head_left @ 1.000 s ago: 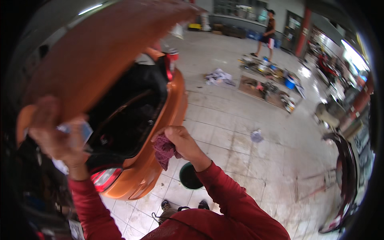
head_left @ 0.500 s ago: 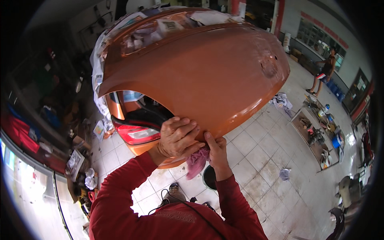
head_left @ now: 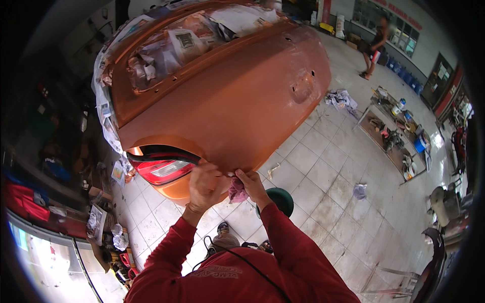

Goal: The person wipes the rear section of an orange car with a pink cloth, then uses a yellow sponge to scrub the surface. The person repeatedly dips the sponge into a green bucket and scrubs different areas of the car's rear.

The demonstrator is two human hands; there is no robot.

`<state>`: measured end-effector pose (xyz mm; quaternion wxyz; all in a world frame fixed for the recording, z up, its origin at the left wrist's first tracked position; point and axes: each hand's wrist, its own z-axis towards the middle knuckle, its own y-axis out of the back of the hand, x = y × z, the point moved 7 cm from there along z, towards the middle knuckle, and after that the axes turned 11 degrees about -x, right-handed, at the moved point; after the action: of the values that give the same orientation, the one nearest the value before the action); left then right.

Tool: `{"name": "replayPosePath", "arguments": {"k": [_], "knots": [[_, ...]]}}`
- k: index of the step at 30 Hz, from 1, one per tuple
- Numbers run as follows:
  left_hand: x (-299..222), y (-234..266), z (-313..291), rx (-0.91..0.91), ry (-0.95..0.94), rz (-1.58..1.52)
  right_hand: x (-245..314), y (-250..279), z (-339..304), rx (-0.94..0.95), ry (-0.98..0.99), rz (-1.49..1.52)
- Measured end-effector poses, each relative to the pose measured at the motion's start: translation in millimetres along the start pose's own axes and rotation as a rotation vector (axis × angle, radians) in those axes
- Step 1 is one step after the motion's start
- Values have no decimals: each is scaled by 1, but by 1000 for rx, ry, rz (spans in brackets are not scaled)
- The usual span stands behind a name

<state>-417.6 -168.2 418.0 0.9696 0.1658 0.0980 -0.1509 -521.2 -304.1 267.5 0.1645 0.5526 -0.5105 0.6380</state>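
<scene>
An orange car door panel (head_left: 217,111) spreads out in front of me, with a dull, sanded-looking surface and holes near its right end. My right hand (head_left: 251,185) is at its lower edge, fingers closed on a pink rag (head_left: 237,191). The rag bunches up between my two hands. My left hand (head_left: 206,187) is raised close to the same edge, its fingers smeared by motion. Just left of it, a red and clear tail light (head_left: 164,170) sits in the orange bodywork.
Masking paper (head_left: 187,43) covers the window area. A dark green bucket (head_left: 279,201) stands on the tiled floor (head_left: 323,177) beside my right forearm. To the right, a low shelf cart (head_left: 386,136) carries tools and containers. A person (head_left: 375,45) is at the far right.
My left hand has come off the panel surface. The right hand has shifted left with the rag. The view has moved, showing more of the bucket, and the far person has a different stance.
</scene>
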Motion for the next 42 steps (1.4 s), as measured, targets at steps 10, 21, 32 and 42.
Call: {"name": "replayPosePath", "arguments": {"k": [10, 21, 32, 42], "knots": [[64, -42, -27, -62, 877, -275, -2, 1, -6, 72, -172, -28], [111, -66, -78, -55, 751, 278, -12, 39, -11, -21, -51, -440], [207, -70, -153, -95, 882, 322, -135, 466, -248, -766, -519, -624], [154, -43, -146, -226, 871, 439, -106, 568, -511, -1056, -909, -943]]}}
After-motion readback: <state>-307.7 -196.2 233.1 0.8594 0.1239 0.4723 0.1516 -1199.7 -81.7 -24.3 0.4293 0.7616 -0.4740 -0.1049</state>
